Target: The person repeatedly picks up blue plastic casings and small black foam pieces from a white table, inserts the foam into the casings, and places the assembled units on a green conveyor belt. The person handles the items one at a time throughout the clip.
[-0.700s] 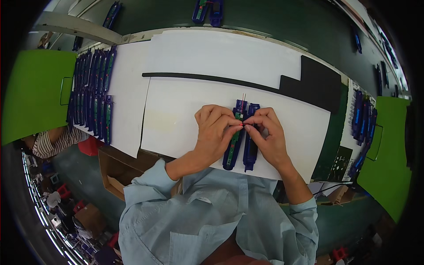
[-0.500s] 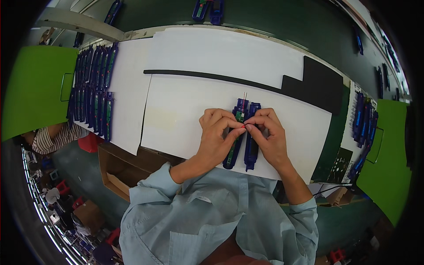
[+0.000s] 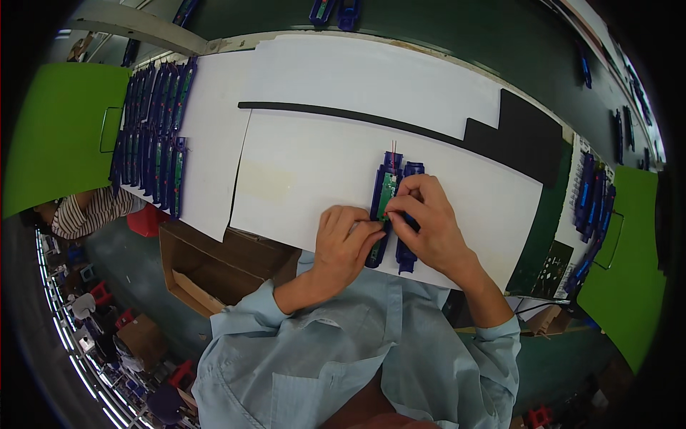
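Note:
A long blue plastic housing (image 3: pixel 376 252) lies lengthwise before me with a narrow green circuit board (image 3: pixel 387 191) in it. Thin wires (image 3: pixel 394 146) stick out of its far end. Close along its right side is a second blue housing half (image 3: pixel 406 256), partly covered by my right hand (image 3: pixel 430 220). That hand is closed over the board, thumb and forefinger pinched at a small red wire (image 3: pixel 386 214). My left hand (image 3: pixel 344 247) is closed at the first housing's left edge, its fingertips on the board's near part; what they pinch, if anything, is too small to make out.
White sheets (image 3: pixel 307 157) cover the bench, crossed by a black strip (image 3: pixel 343 113) that joins a black panel (image 3: pixel 525 143). Rows of filled blue housings (image 3: pixel 153 129) lie at left, more blue housings (image 3: pixel 589 200) at right. Green panels (image 3: pixel 68 136) flank the bench; a cardboard box (image 3: pixel 221 268) stands below.
Both hands have moved nearer along the board and slightly apart. My left hand has shifted down toward the housing's near end, uncovering more of the green board. The whole view has shifted slightly.

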Demonstrator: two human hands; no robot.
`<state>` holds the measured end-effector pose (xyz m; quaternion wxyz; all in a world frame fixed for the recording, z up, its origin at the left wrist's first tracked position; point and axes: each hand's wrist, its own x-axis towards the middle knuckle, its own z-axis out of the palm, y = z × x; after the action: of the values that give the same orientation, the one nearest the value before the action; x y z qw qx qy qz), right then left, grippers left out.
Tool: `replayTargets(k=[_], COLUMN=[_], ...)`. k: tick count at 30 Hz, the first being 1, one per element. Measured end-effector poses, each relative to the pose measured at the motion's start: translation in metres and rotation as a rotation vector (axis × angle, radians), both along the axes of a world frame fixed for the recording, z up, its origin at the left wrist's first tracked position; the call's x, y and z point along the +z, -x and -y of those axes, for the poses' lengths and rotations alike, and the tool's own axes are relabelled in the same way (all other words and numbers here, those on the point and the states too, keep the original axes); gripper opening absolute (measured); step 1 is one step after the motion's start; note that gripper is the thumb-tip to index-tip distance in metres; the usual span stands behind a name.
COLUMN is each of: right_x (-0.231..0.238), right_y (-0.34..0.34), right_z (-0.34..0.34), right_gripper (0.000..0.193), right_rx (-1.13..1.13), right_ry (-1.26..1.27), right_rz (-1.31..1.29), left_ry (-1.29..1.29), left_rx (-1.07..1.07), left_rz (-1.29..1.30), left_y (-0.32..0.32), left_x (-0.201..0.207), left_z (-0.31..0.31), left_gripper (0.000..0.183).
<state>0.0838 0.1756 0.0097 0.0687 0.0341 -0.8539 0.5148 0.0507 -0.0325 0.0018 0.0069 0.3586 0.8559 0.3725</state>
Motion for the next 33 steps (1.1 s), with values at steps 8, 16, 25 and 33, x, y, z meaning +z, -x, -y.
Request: replayTargets(k=[8,16,25,33], right_x=[0.011,0.027,0.030,0.030], right_y=[0.003,0.006,0.004,0.006], right_z=[0.001,-0.005,-0.003,0.001], right_gripper=[0.013,0.010,0.007,0.009], right_rx=[0.035,0.060,0.140,0.157], right_ry=[-0.002,0.052,-0.133,-0.244], right_rz=[0.099,0.328,0.319,0.307], left_ry=[-0.067,-0.060,0.025,0.018], left_rx=[-0.062,-0.190,-0.238,-0.245], left_rz=[0.035,0.008,-0.083,-0.119], left_y=[-0.002,-0.020,-0.031,-0.030], left_x=[-0.003,0.001,-0.013,-0.015], left_z=[-0.002,0.025,0.031,0.029], left_gripper=[0.024,0.048,0.053,0.051])
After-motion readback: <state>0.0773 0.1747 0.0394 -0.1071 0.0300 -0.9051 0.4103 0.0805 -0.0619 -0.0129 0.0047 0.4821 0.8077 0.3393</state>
